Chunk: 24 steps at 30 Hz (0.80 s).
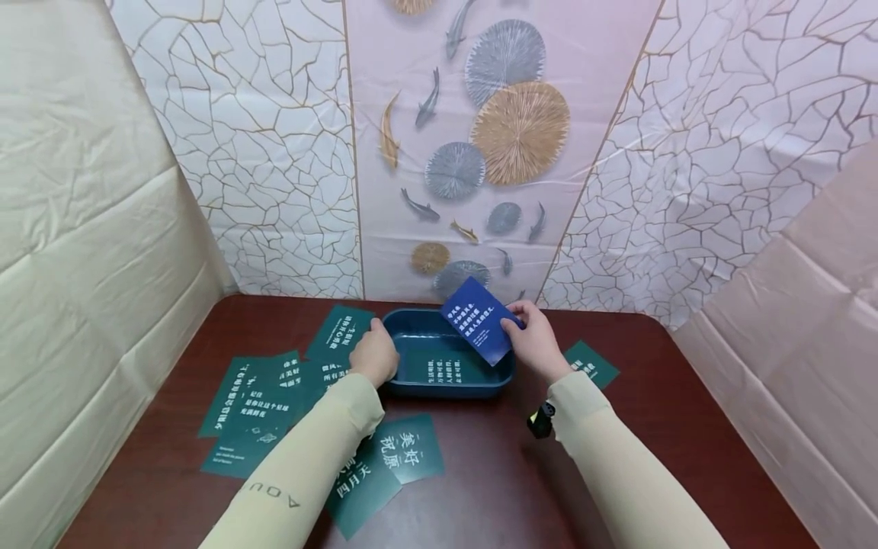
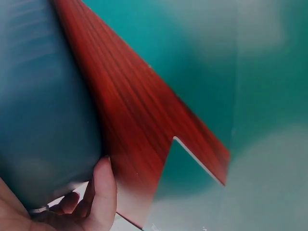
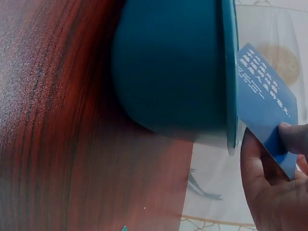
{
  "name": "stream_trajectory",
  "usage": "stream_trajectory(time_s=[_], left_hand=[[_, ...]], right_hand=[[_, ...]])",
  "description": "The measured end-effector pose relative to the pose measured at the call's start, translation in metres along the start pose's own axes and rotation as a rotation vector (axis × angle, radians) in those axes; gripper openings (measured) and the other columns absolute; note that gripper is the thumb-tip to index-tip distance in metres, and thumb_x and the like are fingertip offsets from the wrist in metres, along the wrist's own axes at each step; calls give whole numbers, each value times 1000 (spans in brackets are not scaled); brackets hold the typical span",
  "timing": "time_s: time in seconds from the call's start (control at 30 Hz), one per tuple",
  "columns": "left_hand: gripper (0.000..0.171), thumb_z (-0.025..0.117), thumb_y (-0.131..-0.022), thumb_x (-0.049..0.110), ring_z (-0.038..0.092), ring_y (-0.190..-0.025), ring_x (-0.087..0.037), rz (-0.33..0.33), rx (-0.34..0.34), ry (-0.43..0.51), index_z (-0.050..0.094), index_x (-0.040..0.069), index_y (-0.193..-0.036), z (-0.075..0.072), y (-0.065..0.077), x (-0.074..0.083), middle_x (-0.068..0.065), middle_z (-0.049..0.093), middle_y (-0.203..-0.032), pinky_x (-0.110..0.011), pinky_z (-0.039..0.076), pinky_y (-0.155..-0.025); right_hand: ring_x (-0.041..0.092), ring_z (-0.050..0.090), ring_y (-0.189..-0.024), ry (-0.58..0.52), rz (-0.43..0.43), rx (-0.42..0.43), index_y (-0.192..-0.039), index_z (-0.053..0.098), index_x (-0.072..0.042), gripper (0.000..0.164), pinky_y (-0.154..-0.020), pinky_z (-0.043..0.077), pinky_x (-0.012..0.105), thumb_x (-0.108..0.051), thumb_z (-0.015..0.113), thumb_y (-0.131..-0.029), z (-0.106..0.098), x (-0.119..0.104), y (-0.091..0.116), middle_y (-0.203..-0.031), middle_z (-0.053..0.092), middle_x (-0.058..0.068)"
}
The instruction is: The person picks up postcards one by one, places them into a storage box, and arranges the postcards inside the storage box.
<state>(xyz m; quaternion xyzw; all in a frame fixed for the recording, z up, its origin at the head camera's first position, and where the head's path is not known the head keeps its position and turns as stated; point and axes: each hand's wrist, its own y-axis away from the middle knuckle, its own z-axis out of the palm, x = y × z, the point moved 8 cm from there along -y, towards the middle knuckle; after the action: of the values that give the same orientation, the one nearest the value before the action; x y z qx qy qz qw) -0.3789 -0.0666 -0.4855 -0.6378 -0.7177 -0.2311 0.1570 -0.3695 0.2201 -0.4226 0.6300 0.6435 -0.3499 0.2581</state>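
Observation:
A dark teal plastic tub (image 1: 446, 390) stands on the table, with a green card (image 1: 420, 366) printed in white lying inside. My left hand (image 1: 375, 355) grips the tub's left end; the left wrist view shows the thumb and fingers at its edge (image 2: 103, 192). Between thumb and fingers, my right hand (image 1: 539, 341) pinches one corner of a blue card (image 1: 473, 309) with white writing. That card is tilted over the right part of the tub, and the right wrist view shows the blue card (image 3: 264, 103) beside the tub's rim (image 3: 231, 86).
Several green cards (image 1: 264, 404) overlap on the table's left side, and one green card (image 1: 339, 332) lies behind them. Two more cards (image 1: 418, 450) lie in front of the tub. Another green card (image 1: 593, 362) is right of the right hand. A patterned backdrop (image 1: 288, 152) rises behind the table.

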Motion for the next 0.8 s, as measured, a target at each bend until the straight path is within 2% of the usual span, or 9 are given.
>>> stream_trajectory(time_s=[0.2, 0.5, 0.8], left_hand=[[72, 60, -93, 19, 61, -99, -37, 3, 8, 4, 20, -1, -149, 2, 1, 0, -22, 58, -122, -54, 49, -82], [74, 61, -93, 20, 62, -97, -37, -1, 9, -3, 19, 0, -150, 2, -2, -1, -22, 59, -121, -53, 50, -79], [73, 60, -93, 19, 62, -99, -38, -1, 11, -4, 19, 0, -149, 2, -2, -1, -22, 58, -122, -54, 50, -79]], right_hand=[[27, 59, -99, 82, -18, -47, -119, 53, -12, 20, -81, 51, 43, -19, 54, -101, 11, -4, 2, -117, 58, 14], [28, 60, -99, 185, -51, -63, -119, 54, -14, 20, -86, 51, 48, -20, 56, -100, 27, -14, 0, -118, 60, 14], [26, 60, -97, 259, -50, -62, -111, 56, -13, 14, -87, 49, 46, -16, 59, -98, 43, -19, -2, -110, 62, 12]])
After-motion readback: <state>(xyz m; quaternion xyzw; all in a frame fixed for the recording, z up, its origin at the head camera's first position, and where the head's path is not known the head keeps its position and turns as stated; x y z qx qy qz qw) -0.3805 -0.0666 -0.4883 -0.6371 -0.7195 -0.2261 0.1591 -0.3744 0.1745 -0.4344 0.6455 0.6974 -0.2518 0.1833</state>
